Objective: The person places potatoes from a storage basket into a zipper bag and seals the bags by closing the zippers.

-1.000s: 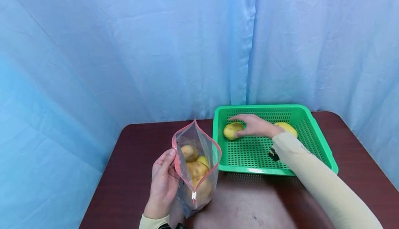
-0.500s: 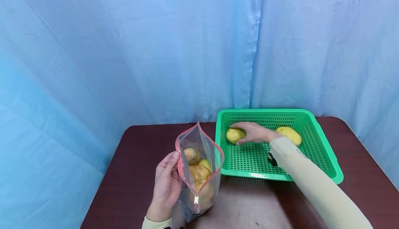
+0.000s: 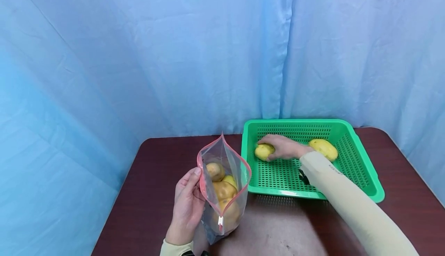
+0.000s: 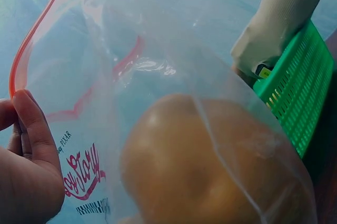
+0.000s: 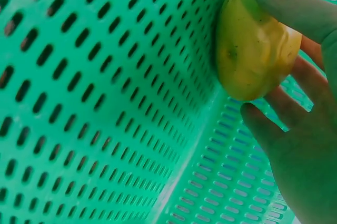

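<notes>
My left hand [image 3: 189,205] pinches the red-edged rim of a clear slider zip bag [image 3: 243,190] between thumb and fingers. The bag stands on the table with its mouth spread wide, and several potatoes [image 3: 224,191] lie inside. Through the plastic in the left wrist view, one large potato [image 4: 195,161] shows close up, beside pink printed lettering. Inside the green basket my right hand [image 3: 283,147] grips a yellow potato [image 5: 255,40] near the left wall, thumb on one side and fingers round the other. Part of that potato is hidden by the hand.
Another potato [image 3: 324,149] lies at the right side of the perforated green basket [image 3: 288,193], behind my right wrist. The basket stands right of the bag on a dark brown table [image 3: 163,171]. Blue curtains [image 3: 208,55] hang behind and to the left.
My right hand has lowered onto the potato at the basket's left, and its fingers have closed round it. My left hand keeps its hold on the bag rim. The head view has shifted slightly.
</notes>
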### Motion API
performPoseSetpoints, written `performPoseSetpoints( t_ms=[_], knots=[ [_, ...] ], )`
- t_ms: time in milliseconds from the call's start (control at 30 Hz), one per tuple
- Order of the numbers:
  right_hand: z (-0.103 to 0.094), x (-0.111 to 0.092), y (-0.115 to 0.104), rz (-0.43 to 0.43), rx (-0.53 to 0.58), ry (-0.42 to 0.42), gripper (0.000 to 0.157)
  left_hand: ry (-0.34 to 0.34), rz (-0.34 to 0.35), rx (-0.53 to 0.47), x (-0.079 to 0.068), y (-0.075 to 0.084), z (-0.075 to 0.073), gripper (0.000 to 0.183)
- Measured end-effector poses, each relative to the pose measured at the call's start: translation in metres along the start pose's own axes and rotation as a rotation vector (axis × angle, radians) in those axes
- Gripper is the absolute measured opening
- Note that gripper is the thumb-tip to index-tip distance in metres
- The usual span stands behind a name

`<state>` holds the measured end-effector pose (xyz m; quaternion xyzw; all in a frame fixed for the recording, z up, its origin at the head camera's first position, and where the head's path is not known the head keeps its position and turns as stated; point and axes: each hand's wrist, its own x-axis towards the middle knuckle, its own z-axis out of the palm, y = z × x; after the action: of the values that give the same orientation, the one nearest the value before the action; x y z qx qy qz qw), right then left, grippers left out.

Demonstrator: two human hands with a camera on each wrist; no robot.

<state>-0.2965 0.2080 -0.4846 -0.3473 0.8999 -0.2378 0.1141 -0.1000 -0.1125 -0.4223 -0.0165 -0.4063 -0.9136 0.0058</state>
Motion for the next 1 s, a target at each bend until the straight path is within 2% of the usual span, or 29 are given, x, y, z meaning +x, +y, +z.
performPoseSetpoints(
  t_ms=[100, 233, 533, 767, 1000],
  knots=[
    [-0.006, -0.006, 0.001, 0.034, 0.018, 0.022, 0.060, -0.008, -0.010, 0.001, 0.002, -0.001, 0.002, 0.026],
    [-0.026, -0.017, -0.006, 0.079, 0.048, 0.069, 0.061, -0.020, -0.013, 0.003, 0.006, -0.003, 0.006, 0.025],
    [-0.063, -0.034, -0.047, 0.113, 0.138, 0.170, 0.065, 0.010, -0.026, 0.004, 0.005, -0.001, 0.007, 0.029],
    [-0.079, -0.049, -0.084, 0.034, 0.125, 0.251, 0.067, 0.010, -0.021, -0.013, 0.002, 0.000, 0.006, 0.030],
    [-0.077, -0.070, -0.119, -0.079, 0.110, 0.357, 0.063, 0.014, -0.018, -0.034, 0.001, -0.002, 0.008, 0.027]
  ],
)
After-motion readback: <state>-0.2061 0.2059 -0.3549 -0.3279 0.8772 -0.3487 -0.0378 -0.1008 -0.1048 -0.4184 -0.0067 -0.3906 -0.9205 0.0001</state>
